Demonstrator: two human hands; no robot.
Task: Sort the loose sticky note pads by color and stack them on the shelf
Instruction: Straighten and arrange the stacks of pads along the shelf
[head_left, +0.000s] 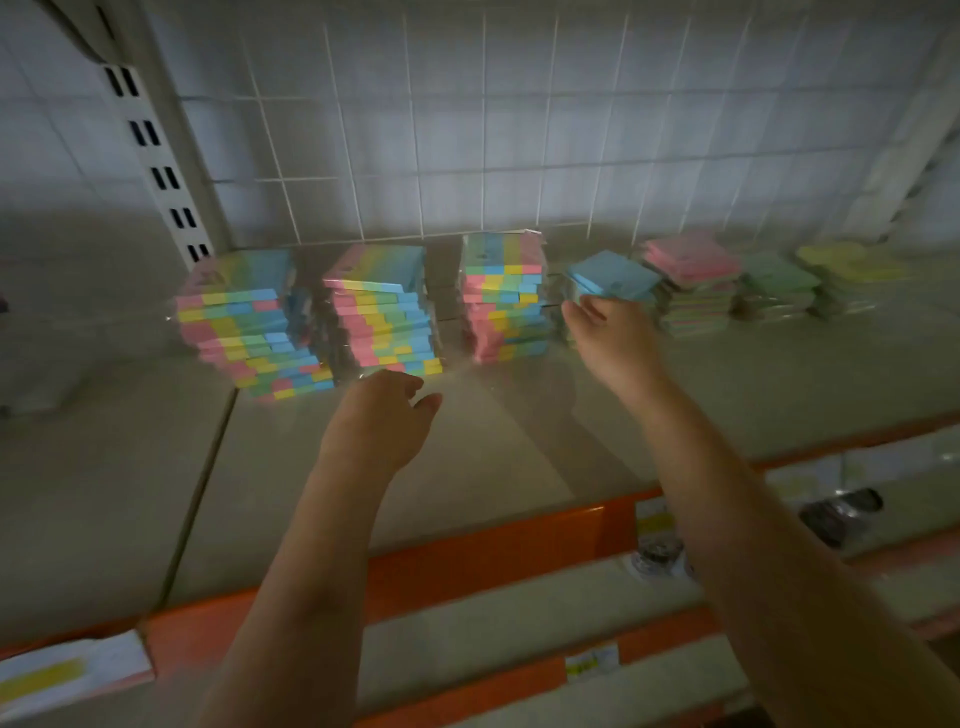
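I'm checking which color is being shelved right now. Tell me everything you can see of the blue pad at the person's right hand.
The blue sticky note pad is a square, flat, pale blue paper block, a little blurred. It sits tilted, on or just above a low pile between the multicolored stack and the pink stack, toward the back of the shelf. The right hand grips its near edge from below. Whether it is wrapped cannot be told.

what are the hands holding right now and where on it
The right hand grips a blue sticky note pad by its near edge. The left hand holds nothing.
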